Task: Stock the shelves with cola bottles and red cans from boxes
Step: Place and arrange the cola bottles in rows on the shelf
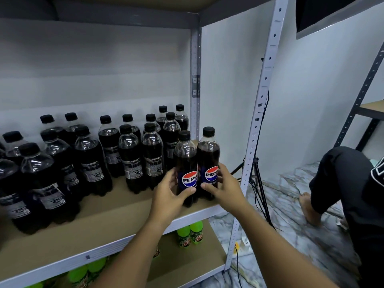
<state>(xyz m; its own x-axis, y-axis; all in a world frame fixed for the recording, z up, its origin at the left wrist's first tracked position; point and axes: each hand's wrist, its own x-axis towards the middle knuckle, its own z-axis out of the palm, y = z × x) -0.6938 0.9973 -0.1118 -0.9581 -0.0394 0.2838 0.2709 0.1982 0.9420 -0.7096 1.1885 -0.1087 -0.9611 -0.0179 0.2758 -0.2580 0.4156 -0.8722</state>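
Black-capped cola bottles, two of them, stand touching at the right front corner of the shelf (124, 213). My left hand (169, 191) wraps the left bottle (185, 163) and my right hand (223, 187) the right bottle (208, 156), labels turned forward, I judge for display. Behind stand more bottles (131, 159), dark cola reaching their shoulders. Green bottles (190, 233) sit below. No boxes or red cans show.

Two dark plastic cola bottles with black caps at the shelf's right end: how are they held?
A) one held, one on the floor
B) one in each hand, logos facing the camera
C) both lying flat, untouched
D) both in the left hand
B: the left hand grips the left cola bottle and the right hand grips the right cola bottle, both upright on the brown shelf board, round logos facing the camera.
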